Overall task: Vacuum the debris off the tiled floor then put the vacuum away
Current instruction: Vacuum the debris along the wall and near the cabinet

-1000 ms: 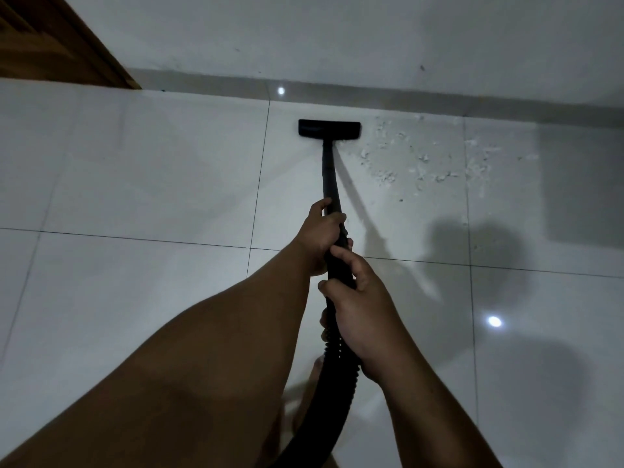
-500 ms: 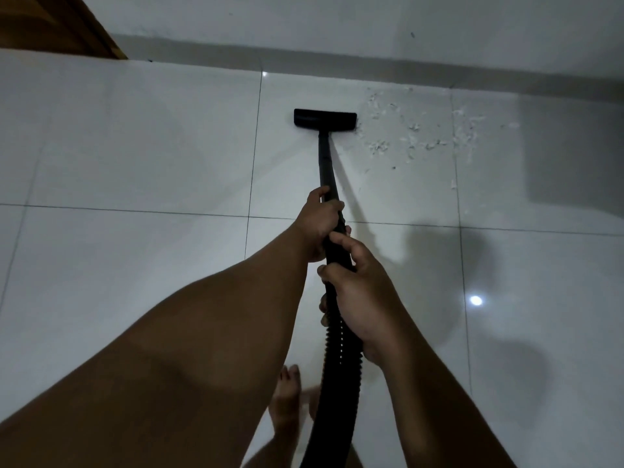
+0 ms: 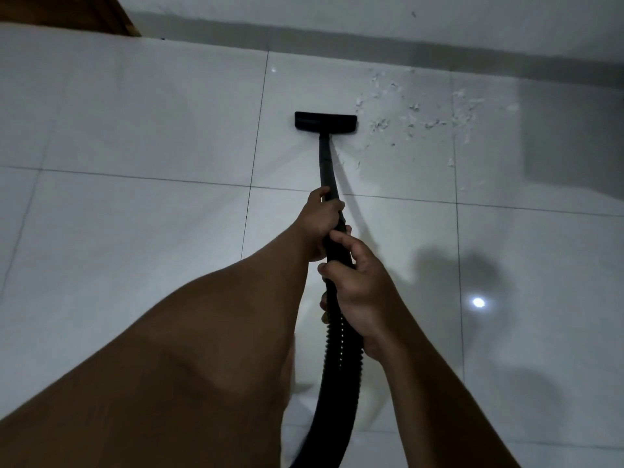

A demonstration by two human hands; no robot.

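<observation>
Both my hands, left (image 3: 320,219) ahead of right (image 3: 363,292), curl around the black vacuum wand (image 3: 327,163); its nozzle (image 3: 326,122) rests on glossy white floor tiles (image 3: 135,130) beside scattered debris (image 3: 422,113) near the wall's (image 3: 337,11) edge.

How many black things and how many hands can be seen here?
Black things: 1, the vacuum, made of a nozzle, wand and hose
Hands: 2, left and right, both gripping it
Total: 3

We see a black floor nozzle (image 3: 325,122), black wand (image 3: 327,167) and black ribbed hose (image 3: 341,352). The floor (image 3: 135,130) is glossy white tile with thin dark grout lines, flecked by pale grey-white debris (image 3: 418,113). A brown wooden edge (image 3: 67,11) shows top left.
</observation>
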